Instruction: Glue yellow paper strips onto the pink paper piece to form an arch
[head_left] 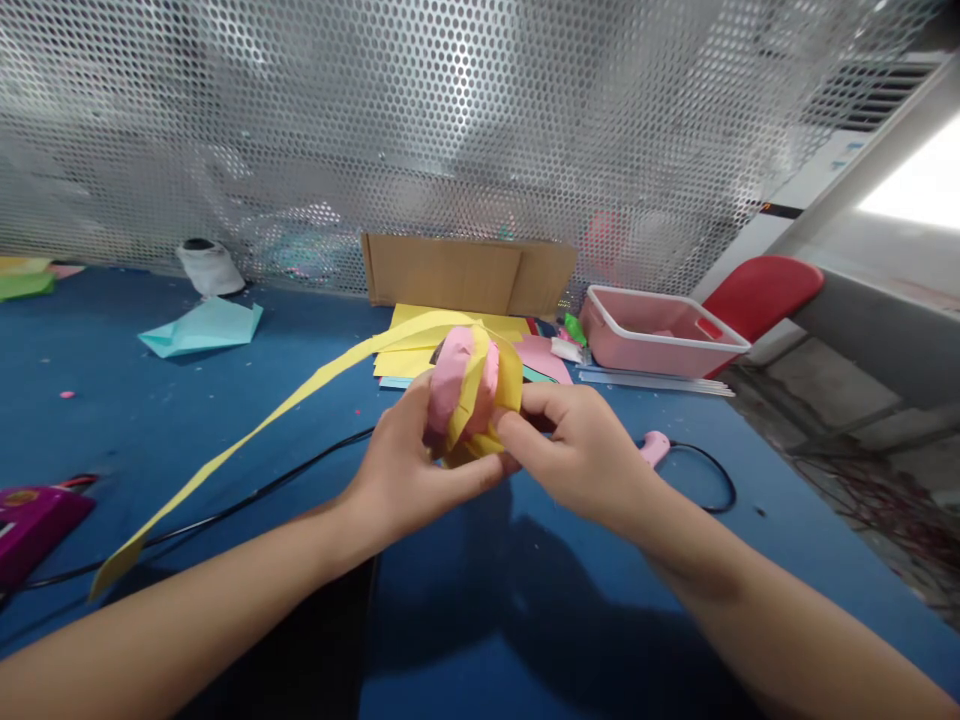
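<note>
Above the middle of the table, my left hand is wrapped round a pink paper roll from the left and below. A yellow paper strip winds round the roll, and its long loose end hangs in an arc down to the lower left. My right hand pinches the yellow paper against the roll's right side between thumb and fingers. The underside of the roll is hidden by both hands.
Behind the hands lie yellow sheets and a cardboard piece. A pink basket stands at right, near a pink-handled tool with a black cord. Folded light-blue paper and a purple box are at left.
</note>
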